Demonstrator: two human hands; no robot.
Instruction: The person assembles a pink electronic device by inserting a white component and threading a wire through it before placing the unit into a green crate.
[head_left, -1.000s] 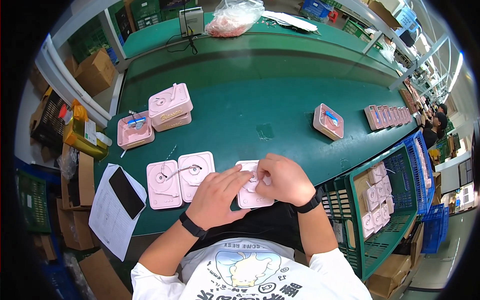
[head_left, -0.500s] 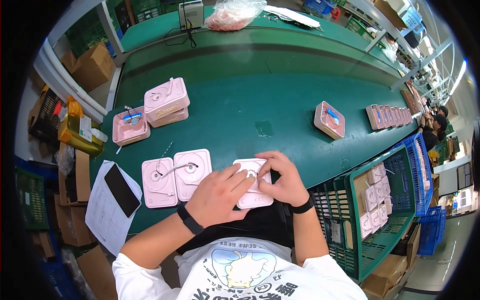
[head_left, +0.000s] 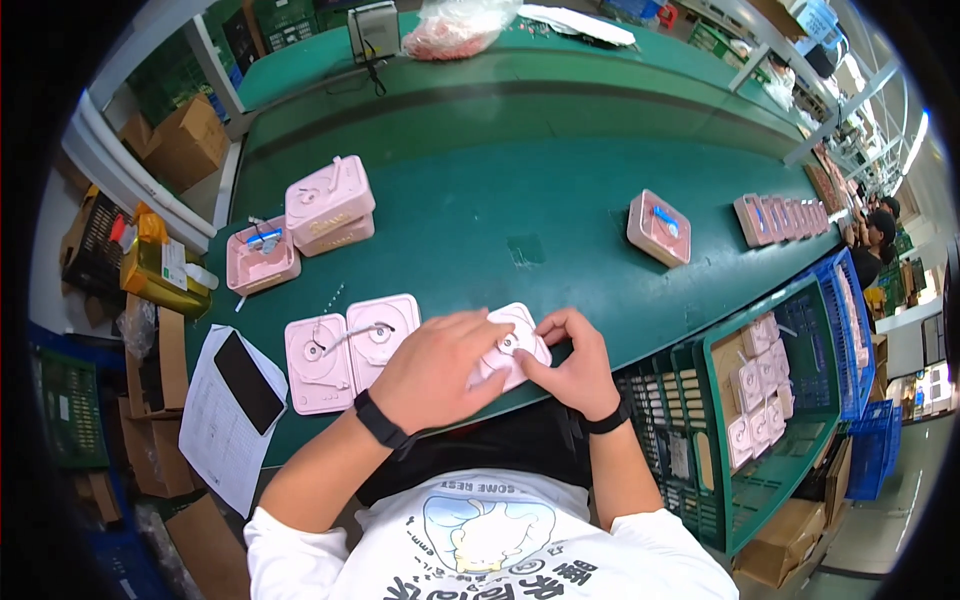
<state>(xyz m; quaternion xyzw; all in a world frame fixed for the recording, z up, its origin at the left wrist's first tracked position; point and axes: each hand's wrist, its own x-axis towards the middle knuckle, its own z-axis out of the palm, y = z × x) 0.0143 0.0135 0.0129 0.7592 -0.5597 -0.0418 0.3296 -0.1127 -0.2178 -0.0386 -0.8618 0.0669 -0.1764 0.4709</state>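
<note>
At the bench's near edge I have a pink turntable-shaped cover (head_left: 512, 343), tilted askew, with a round hub in its middle. My left hand (head_left: 440, 365) grips its left side, fingers bent over the top and thumb along the lower edge. On the opposite side my right hand (head_left: 580, 368) pinches the right edge between thumb and index finger. Left of my hands lie two similar pink covers, an outer one (head_left: 318, 385) and an inner one (head_left: 385, 312), with wire leads on them; my left hand partly hides the inner one.
Pink boxes (head_left: 330, 205) are stacked at the back left beside an open pink case (head_left: 262, 262). Another case (head_left: 660, 228) and a row of cases (head_left: 780, 220) stand right. A black phone (head_left: 250, 382) rests on papers (head_left: 215, 440). A green crate (head_left: 715, 500) borders the bench.
The cover between my hands has turned clockwise and sits tilted. My left hand has shifted to grip its left side; my right hand keeps to the right edge.
</note>
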